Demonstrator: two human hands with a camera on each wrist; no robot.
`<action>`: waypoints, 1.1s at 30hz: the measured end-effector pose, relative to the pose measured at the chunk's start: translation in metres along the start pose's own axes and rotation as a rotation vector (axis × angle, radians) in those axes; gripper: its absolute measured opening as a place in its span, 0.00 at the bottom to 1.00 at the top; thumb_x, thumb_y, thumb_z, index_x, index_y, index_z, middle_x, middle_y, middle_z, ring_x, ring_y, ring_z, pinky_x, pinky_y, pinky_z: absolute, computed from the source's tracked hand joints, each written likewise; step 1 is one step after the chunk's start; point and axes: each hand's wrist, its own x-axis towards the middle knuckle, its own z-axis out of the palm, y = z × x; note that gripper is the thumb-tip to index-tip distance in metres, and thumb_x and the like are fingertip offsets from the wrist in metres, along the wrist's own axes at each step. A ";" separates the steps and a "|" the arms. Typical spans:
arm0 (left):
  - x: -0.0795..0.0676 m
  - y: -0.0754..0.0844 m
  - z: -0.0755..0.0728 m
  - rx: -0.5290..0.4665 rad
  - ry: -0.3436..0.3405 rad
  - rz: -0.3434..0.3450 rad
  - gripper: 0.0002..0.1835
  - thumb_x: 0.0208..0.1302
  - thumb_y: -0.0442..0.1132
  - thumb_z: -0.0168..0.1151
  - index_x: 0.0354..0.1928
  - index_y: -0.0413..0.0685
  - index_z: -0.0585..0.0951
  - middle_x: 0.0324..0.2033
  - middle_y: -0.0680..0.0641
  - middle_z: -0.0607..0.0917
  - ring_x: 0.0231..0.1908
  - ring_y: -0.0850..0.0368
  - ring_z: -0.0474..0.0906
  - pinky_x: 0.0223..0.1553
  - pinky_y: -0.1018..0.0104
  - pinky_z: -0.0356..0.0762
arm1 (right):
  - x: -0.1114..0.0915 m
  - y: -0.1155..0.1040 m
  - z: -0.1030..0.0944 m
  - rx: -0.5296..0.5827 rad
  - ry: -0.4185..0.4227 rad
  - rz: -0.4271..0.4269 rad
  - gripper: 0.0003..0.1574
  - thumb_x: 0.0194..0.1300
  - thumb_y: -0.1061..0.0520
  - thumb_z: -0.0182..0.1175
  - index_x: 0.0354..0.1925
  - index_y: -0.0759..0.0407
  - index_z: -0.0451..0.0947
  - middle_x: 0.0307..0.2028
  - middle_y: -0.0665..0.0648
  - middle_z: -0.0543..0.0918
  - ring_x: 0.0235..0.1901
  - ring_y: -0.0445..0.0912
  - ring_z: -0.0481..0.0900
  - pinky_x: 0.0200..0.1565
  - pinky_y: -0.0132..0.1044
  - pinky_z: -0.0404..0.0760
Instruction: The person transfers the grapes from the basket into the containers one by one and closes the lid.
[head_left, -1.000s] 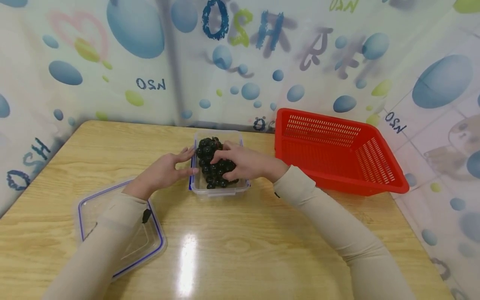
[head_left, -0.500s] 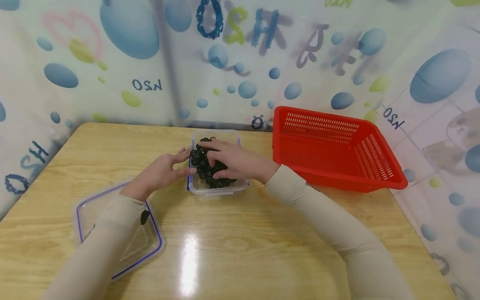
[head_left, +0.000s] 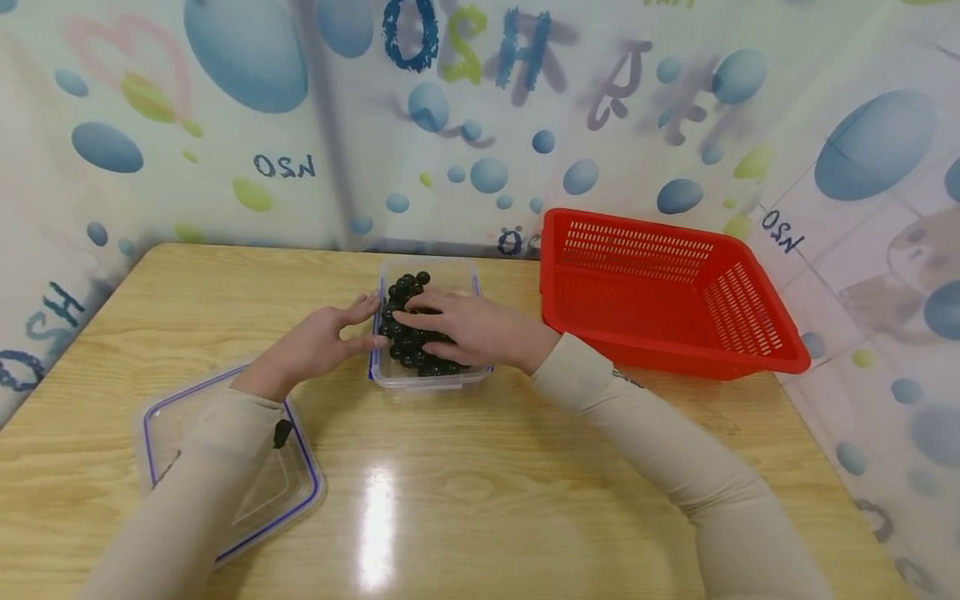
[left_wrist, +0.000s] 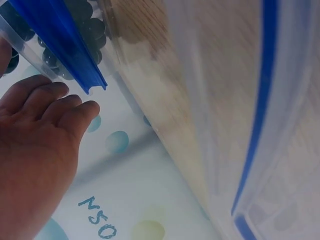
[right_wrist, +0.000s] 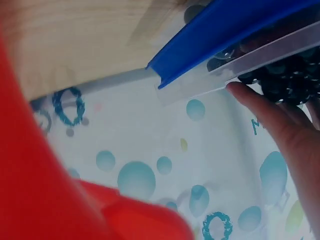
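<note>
A bunch of dark, nearly black grapes (head_left: pixel 405 340) lies inside a clear plastic food container (head_left: pixel 431 383) with blue side clips (left_wrist: pixel 57 40). My right hand (head_left: pixel 480 329) reaches over the container's right side and rests on the grapes, fingers spread and slightly bent; part of the bunch is hidden under it. At the container's left wall is my left hand (head_left: pixel 318 342), thumb and fingers spread apart with the tips right at the rim. In the left wrist view the grapes (left_wrist: pixel 92 35) show through the clear wall, and the left hand's fingers lie beside the blue clip.
A clear lid (head_left: pixel 262 500) with a blue seal lies at the left, partly under my left forearm. To the right stands a red perforated basket (head_left: pixel 637 308). Behind the wooden table (head_left: pixel 480 500) hangs a patterned sheet (head_left: pixel 465 125).
My right hand has spread its fingers over the grapes, and the bunch has shifted toward the container's left wall. The left hand keeps its place at the container. The head view has turned slightly right.
</note>
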 end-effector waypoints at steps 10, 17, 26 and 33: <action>0.000 -0.002 -0.002 0.002 -0.051 -0.035 0.42 0.70 0.54 0.59 0.76 0.44 0.53 0.74 0.36 0.48 0.70 0.31 0.46 0.67 0.36 0.47 | 0.004 -0.004 0.010 -0.018 -0.016 0.050 0.44 0.76 0.49 0.52 0.79 0.47 0.42 0.69 0.54 0.63 0.68 0.49 0.60 0.68 0.41 0.59; 0.000 -0.001 -0.005 -0.018 -0.101 -0.007 0.43 0.69 0.53 0.60 0.76 0.41 0.52 0.74 0.35 0.45 0.72 0.33 0.42 0.67 0.36 0.44 | 0.007 -0.005 0.013 0.052 -0.058 0.061 0.37 0.77 0.54 0.47 0.78 0.43 0.48 0.75 0.50 0.54 0.75 0.51 0.39 0.71 0.52 0.45; 0.002 -0.002 -0.005 -0.043 -0.116 0.008 0.44 0.70 0.53 0.59 0.76 0.42 0.50 0.74 0.36 0.44 0.72 0.35 0.40 0.68 0.37 0.42 | 0.001 0.001 0.030 0.058 -0.024 0.016 0.41 0.77 0.36 0.43 0.79 0.44 0.43 0.77 0.53 0.46 0.75 0.57 0.34 0.72 0.48 0.35; 0.001 -0.004 -0.006 -0.035 -0.115 -0.003 0.45 0.69 0.56 0.59 0.77 0.43 0.49 0.75 0.37 0.45 0.72 0.35 0.41 0.68 0.37 0.43 | 0.009 0.002 0.031 0.022 0.011 0.004 0.42 0.75 0.38 0.49 0.78 0.44 0.47 0.75 0.54 0.52 0.74 0.59 0.43 0.72 0.45 0.39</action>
